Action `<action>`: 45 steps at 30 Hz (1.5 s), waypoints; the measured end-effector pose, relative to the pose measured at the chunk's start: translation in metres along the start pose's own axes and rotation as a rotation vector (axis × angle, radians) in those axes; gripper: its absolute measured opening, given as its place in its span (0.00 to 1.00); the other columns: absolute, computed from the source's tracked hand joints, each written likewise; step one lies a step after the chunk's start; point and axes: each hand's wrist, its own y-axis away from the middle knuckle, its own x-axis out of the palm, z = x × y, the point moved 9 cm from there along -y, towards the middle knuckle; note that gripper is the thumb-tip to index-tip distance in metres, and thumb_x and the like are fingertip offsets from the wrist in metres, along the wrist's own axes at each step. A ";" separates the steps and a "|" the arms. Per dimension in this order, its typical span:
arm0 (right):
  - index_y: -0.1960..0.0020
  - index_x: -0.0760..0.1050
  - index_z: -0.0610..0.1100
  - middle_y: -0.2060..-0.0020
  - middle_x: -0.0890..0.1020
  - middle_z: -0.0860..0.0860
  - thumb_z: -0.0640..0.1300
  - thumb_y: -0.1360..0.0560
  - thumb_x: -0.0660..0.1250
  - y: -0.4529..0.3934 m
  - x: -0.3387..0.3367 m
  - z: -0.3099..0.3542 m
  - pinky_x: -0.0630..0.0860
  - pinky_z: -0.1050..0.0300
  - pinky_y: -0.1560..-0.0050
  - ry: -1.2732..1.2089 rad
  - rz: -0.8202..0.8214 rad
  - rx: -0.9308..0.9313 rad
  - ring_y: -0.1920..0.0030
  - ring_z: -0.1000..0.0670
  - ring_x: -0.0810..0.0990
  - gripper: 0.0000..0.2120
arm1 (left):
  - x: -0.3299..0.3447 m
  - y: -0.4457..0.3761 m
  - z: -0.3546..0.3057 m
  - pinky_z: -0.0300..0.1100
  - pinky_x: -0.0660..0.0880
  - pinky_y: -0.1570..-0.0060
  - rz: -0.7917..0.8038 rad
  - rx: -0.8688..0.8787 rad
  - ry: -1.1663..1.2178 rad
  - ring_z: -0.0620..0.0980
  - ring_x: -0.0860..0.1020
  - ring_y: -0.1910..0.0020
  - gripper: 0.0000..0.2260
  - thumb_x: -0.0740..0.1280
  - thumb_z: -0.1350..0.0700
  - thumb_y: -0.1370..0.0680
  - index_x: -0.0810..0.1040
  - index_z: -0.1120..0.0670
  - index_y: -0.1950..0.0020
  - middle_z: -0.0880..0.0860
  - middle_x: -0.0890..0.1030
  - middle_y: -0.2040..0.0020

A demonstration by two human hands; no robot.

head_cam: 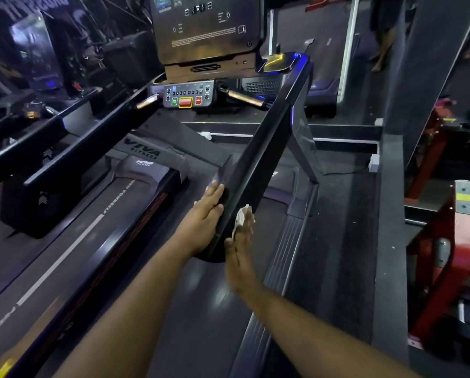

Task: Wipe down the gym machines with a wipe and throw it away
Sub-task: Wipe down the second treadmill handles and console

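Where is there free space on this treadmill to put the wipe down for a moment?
Free: the dark running belt left of the black side handrail, and the ribbed grey side step to the rail's right. Crowded: the rail's near end, where the left hand rests and the right hand presses the white wipe.

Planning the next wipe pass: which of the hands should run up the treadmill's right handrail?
Right. The right hand already presses the wipe against the handrail; the left hand rests flat on the rail's near end, holding nothing.
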 end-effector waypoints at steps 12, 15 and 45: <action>0.17 0.42 0.44 0.17 0.41 0.52 0.67 0.17 0.44 0.035 0.030 0.048 0.37 0.50 0.20 0.135 -0.027 -0.101 0.18 0.52 0.39 0.38 | -0.008 0.085 0.039 0.49 0.50 0.18 -0.147 -0.101 0.286 0.44 0.53 0.18 0.23 0.57 0.54 0.12 0.59 0.52 0.17 0.47 0.57 0.17; 0.17 0.45 0.45 0.17 0.44 0.53 0.66 0.17 0.44 0.055 0.035 0.058 0.40 0.53 0.19 0.097 -0.014 -0.075 0.18 0.54 0.41 0.36 | -0.002 0.112 0.045 0.50 0.57 0.19 -0.125 -0.196 0.509 0.44 0.61 0.20 0.24 0.59 0.51 0.13 0.58 0.47 0.17 0.46 0.62 0.18; 0.47 0.80 0.39 0.57 0.86 0.46 0.41 0.22 0.72 0.103 0.163 0.128 0.78 0.57 0.61 -0.016 0.434 0.260 0.61 0.53 0.83 0.06 | -0.117 0.274 0.121 0.45 0.80 0.59 -0.359 -0.195 0.869 0.51 0.84 0.57 0.17 0.68 0.45 0.18 0.79 0.58 0.39 0.55 0.86 0.55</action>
